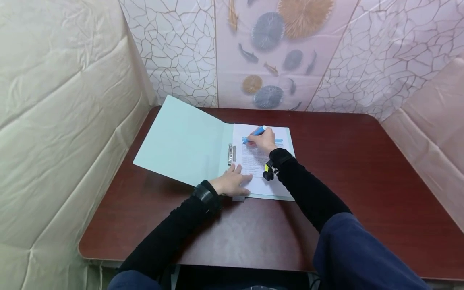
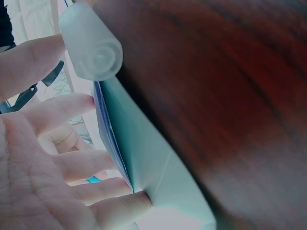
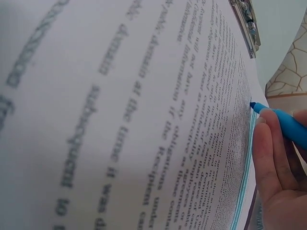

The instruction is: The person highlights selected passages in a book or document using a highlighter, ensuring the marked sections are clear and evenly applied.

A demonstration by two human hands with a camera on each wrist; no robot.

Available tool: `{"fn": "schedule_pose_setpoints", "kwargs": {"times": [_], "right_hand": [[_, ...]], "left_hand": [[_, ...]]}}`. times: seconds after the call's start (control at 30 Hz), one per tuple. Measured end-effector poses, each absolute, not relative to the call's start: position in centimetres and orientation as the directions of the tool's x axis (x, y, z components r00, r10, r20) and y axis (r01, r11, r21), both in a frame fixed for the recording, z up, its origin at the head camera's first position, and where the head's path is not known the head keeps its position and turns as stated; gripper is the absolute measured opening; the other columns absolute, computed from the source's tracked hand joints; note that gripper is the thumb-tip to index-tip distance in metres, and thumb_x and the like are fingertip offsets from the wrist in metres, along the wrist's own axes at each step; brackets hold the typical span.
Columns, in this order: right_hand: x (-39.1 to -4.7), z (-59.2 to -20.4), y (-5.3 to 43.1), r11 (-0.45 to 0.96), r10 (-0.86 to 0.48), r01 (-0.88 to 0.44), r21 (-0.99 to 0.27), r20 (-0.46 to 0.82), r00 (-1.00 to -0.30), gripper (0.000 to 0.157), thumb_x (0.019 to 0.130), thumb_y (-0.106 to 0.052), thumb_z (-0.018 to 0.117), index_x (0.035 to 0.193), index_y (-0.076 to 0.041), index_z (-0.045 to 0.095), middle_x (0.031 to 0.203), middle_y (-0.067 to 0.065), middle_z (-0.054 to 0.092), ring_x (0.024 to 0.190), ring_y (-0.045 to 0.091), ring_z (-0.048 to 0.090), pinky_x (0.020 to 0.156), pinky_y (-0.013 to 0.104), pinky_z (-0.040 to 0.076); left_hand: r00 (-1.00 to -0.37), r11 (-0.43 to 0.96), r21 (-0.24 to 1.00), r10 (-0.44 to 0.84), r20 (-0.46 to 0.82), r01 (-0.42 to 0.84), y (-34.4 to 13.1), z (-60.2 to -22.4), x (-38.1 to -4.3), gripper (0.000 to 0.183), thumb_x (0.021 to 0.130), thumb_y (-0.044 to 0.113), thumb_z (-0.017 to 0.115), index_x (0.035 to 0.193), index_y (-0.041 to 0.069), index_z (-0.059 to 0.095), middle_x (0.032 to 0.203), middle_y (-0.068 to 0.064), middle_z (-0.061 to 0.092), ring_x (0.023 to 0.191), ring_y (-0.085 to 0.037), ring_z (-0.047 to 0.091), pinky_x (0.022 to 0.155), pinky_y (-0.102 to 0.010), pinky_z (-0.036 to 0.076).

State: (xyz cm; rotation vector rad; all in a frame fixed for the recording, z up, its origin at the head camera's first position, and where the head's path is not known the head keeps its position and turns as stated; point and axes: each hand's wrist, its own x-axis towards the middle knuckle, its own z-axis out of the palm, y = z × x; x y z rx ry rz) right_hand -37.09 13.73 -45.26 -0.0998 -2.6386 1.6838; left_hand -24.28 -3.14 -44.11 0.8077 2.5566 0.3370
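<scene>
The right hand [image 1: 264,141] is pinching a blue marker [image 1: 259,131] against the upper part of a printed page [image 1: 259,188] in a pale-green folder [image 1: 185,141], while the left hand [image 1: 232,183], fingers spread, is resting at the page's lower left.

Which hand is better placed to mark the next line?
Probably the right hand: it holds the marker, its tip near the top of the page. The left hand rests at the page's lower left, holding no marker.
</scene>
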Motion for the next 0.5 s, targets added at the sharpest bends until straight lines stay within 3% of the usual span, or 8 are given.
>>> {"fn": "schedule_pose_setpoints", "kwargs": {"times": [0.5], "right_hand": [[-37.17,-45.51,13.97,0.456,0.07,0.057,-0.888,-0.028,-0.997,0.017,0.087,-0.017,0.069,0.097,-0.003,0.065,0.091,0.018,0.074,0.078,0.022,0.074,0.076,0.032,0.058]], "left_hand": [[-0.741,0.811,0.346,0.577,-0.344,0.471,-3.02,-43.98,-24.04,0.062,0.093,0.041,0.059,0.148,0.021,0.039,0.16,-0.025,0.01,0.148,-0.045,0.004,0.119,-0.054,0.017]]}}
